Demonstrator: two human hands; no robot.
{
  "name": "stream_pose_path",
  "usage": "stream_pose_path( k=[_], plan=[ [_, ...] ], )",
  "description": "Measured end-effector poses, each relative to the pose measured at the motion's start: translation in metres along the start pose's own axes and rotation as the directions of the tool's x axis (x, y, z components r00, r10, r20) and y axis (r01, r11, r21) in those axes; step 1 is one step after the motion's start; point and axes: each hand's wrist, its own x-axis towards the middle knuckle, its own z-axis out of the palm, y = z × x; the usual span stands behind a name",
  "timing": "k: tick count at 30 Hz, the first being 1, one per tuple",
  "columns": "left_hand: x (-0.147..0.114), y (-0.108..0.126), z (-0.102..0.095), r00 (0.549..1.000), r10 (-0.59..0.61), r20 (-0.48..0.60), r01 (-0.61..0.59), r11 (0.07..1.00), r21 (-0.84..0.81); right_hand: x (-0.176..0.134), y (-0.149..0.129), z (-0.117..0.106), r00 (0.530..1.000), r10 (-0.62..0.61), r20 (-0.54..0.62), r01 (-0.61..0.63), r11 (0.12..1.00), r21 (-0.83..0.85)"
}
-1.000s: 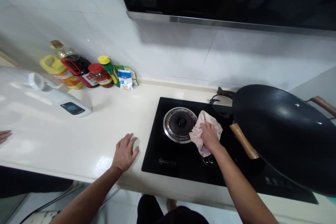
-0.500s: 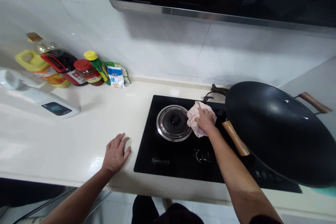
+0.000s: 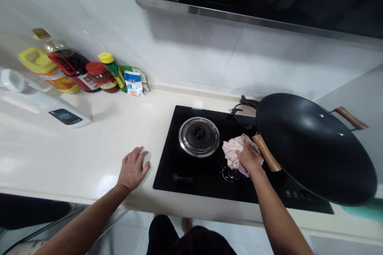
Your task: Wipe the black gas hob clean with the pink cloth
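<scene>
right of the left hand [image 3: 132, 169], i make out something like "sianbo" on the black cooktop [image 3: 170, 163]; beyond that hand, "低" on a packet [image 3: 134, 83].

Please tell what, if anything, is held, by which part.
The right hand holds the crumpled pale-pink cloth from above, right of centre; the left hand, nothing.

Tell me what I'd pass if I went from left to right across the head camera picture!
White bottle, red-lidded jar, little packet, round burner, pink cloth, big black wok.
</scene>
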Motion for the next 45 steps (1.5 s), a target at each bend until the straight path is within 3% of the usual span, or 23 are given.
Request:
stream_pose_path(
  k=[5, 10, 14, 17, 21, 25, 28, 33, 37, 42, 45],
  plan=[
    [0.000, 0.000, 0.000, 1.000, 0.009, 0.000, -0.009, 1.000, 0.013, -0.009, -0.050, -0.012, 0.988, -0.130, 0.080, 0.134, 0.990, -0.048],
    [0.001, -0.001, 0.000, 1.000, 0.016, -0.012, -0.016, 1.000, 0.009, -0.061, -0.105, 0.005, 0.934, -0.333, 0.131, 0.333, 0.943, 0.018],
    [0.002, -0.002, 0.001, 1.000, 0.001, -0.013, -0.001, 1.000, -0.006, -0.105, -0.137, 0.029, 0.871, -0.488, 0.062, 0.480, 0.870, 0.112],
    [0.002, -0.003, 0.002, 1.000, -0.008, -0.015, 0.008, 1.000, -0.008, -0.121, -0.137, 0.040, 0.869, -0.495, -0.005, 0.485, 0.849, 0.209],
    [0.003, -0.004, 0.002, 1.000, -0.016, 0.007, 0.016, 1.000, 0.012, -0.131, -0.106, 0.044, 0.906, -0.423, -0.007, 0.412, 0.879, 0.239],
    [0.005, -0.003, 0.000, 0.999, -0.021, 0.034, 0.020, 0.999, 0.025, -0.151, -0.054, 0.056, 0.897, -0.435, 0.079, 0.407, 0.882, 0.239],
    [0.007, -0.003, -0.001, 0.999, -0.027, 0.041, 0.026, 0.999, 0.023, -0.168, -0.009, 0.073, 0.915, -0.399, 0.057, 0.376, 0.896, 0.236],
    [0.007, -0.004, 0.000, 0.999, -0.030, 0.019, 0.030, 1.000, 0.010, -0.172, 0.077, 0.092, 0.987, -0.145, -0.064, 0.152, 0.980, 0.125],
    [0.007, -0.005, 0.001, 1.000, -0.021, 0.019, 0.021, 1.000, 0.008, -0.153, 0.133, 0.088, 0.986, 0.054, -0.157, -0.046, 0.997, 0.054],
    [0.008, -0.004, -0.001, 0.999, -0.025, 0.041, 0.025, 1.000, 0.016, -0.104, 0.142, 0.059, 0.962, 0.209, -0.175, -0.214, 0.977, -0.011],
    [0.008, -0.003, -0.001, 0.999, -0.010, 0.037, 0.009, 1.000, 0.023, -0.068, 0.128, 0.040, 0.973, 0.183, -0.139, -0.186, 0.982, -0.011]
  ],
)
